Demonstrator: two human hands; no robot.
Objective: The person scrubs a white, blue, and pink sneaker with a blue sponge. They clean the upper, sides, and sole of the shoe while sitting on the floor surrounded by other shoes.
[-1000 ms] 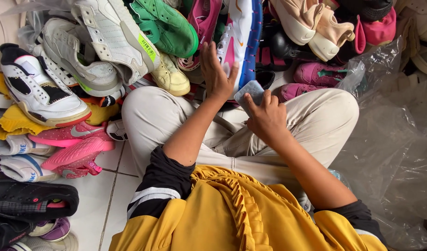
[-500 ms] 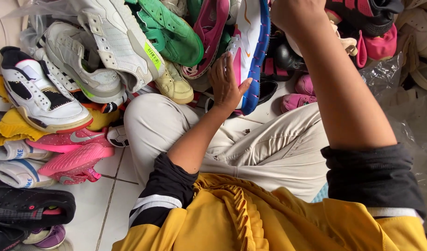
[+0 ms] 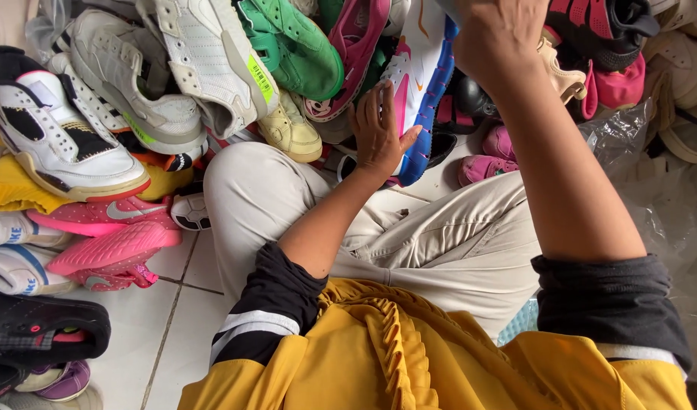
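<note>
Sitting on white tiled floor (image 3: 174,304), shoe pile (image 3: 212,83) around

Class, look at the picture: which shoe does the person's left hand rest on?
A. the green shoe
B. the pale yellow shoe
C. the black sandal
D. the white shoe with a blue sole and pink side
D: the left hand lies flat against the white shoe with a blue sole.

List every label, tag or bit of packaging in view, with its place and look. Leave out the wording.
Sticker: on the sole edge of the white sneaker, top centre; small neon yellow-green rectangle with dark print.
Clear plastic wrap: right of the shoe pile, beside the raised right hand; crumpled, see-through.
No signs or screens in view.
</note>
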